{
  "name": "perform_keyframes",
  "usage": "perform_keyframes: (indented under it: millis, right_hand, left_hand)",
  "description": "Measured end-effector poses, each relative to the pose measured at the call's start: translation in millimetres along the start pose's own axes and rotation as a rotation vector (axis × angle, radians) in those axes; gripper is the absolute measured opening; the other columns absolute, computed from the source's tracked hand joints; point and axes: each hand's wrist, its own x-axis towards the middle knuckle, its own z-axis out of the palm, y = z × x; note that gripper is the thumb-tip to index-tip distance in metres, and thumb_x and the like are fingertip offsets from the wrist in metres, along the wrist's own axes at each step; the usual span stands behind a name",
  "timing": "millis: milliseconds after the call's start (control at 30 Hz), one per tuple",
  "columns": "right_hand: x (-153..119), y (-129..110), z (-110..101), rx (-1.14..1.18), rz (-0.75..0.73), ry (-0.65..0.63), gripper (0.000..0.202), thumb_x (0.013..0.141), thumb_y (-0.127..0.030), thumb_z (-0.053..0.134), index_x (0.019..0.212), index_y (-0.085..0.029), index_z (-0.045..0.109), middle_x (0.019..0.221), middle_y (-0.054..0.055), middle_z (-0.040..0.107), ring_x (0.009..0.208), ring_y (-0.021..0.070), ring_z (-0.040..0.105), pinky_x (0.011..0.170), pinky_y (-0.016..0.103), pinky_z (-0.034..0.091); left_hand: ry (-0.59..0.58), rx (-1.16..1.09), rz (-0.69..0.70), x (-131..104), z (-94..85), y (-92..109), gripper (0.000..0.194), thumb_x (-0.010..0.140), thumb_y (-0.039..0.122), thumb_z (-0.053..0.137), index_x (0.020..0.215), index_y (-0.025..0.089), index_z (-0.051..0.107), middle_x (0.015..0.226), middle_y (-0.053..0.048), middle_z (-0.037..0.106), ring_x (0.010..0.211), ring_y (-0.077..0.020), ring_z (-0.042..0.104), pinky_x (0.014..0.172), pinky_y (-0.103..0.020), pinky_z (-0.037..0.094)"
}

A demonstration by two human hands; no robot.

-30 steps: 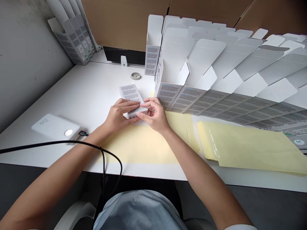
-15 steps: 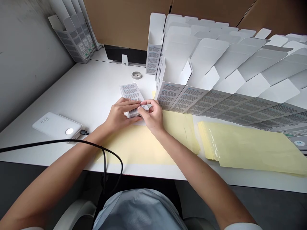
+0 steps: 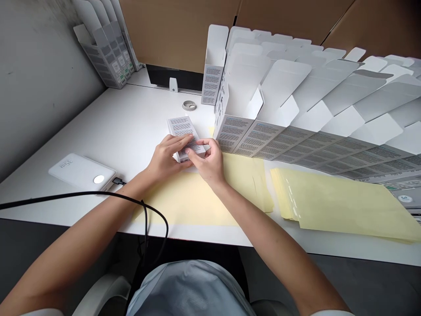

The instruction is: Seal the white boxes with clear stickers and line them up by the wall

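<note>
A small printed cardboard box (image 3: 183, 126) lies on the table at the middle, its text side up and a barcode at its near end. My left hand (image 3: 168, 153) grips it from the left, fingers over the top and thumb along the near end. At the box's near right corner is my right hand (image 3: 210, 159), with thumb and forefinger pinching the edge there. The underside of the box is hidden. Beneath my wrists lies a pale yellow sheet (image 3: 184, 202).
Rows of open-topped cartons (image 3: 235, 131) stand at the right, and more cartons (image 3: 112, 66) at the back left. Yellow sheets (image 3: 342, 202) are stacked at front right. A white power bank (image 3: 82, 171) with a black cable (image 3: 125, 197) lies left. A tape ring (image 3: 189, 105) sits behind the box.
My right thumb has shifted slightly left onto the top of the box, and my left fingers have bent a little. The whole view has shifted slightly.
</note>
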Motion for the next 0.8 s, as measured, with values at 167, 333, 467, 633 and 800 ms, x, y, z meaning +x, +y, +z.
perform_keyframes:
  millis: [167, 333, 467, 633, 800]
  right_hand:
    - [-2.0, 2.3, -0.8, 0.001, -0.05, -0.01, 0.046, 0.061, -0.039, 0.085, 0.094, -0.021, 0.059, 0.105, 0.005, 0.059, 0.086, 0.0178, 0.058, 0.071, 0.031, 0.048]
    - [0.1, 9.2, -6.5, 0.024, -0.086, -0.081, 0.037, 0.075, -0.043, 0.077, 0.098, -0.021, 0.059, 0.108, 0.006, 0.063, 0.09, 0.0186, 0.059, 0.076, 0.032, 0.048]
    - [2.8, 15.3, -13.5, 0.065, -0.107, -0.143, 0.026, 0.086, -0.04, 0.065, 0.103, -0.021, 0.061, 0.111, 0.007, 0.065, 0.082, 0.0161, 0.058, 0.075, 0.031, 0.048]
    - [1.4, 16.6, -16.0, 0.056, -0.125, -0.152, 0.027, 0.09, -0.042, 0.058, 0.105, -0.021, 0.063, 0.11, 0.006, 0.066, 0.078, 0.0153, 0.058, 0.074, 0.03, 0.049]
    - [-1.1, 9.7, -14.4, 0.027, -0.092, -0.149, 0.04, 0.074, -0.043, 0.075, 0.104, -0.021, 0.061, 0.115, 0.008, 0.066, 0.09, 0.0189, 0.06, 0.074, 0.03, 0.049]
  left_hand:
    - [-0.003, -0.001, 0.043, 0.1, -0.2, -1.5, 0.05, 0.079, 0.035, 0.071, 0.126, 0.019, 0.067, 0.124, -0.008, 0.071, 0.097, -0.0235, 0.065, 0.083, -0.035, 0.05]
    - [-0.009, -0.026, 0.023, -0.4, 0.8, -2.5, 0.049, 0.081, 0.039, 0.071, 0.126, 0.021, 0.067, 0.125, -0.009, 0.07, 0.1, -0.0247, 0.065, 0.086, -0.037, 0.05]
    - [-0.044, -0.045, -0.001, 0.3, -0.4, -4.2, 0.057, 0.078, 0.052, 0.074, 0.126, 0.022, 0.067, 0.127, -0.01, 0.069, 0.106, -0.0272, 0.065, 0.091, -0.039, 0.049]
    - [-0.051, -0.058, 0.012, 0.9, 0.3, -6.3, 0.058, 0.078, 0.054, 0.074, 0.126, 0.023, 0.067, 0.128, -0.01, 0.068, 0.109, -0.0281, 0.064, 0.093, -0.041, 0.049]
    - [-0.042, -0.08, 0.028, 1.7, -5.0, 0.0, 0.05, 0.079, 0.042, 0.074, 0.124, 0.022, 0.069, 0.122, -0.011, 0.071, 0.103, -0.0273, 0.066, 0.09, -0.041, 0.051]
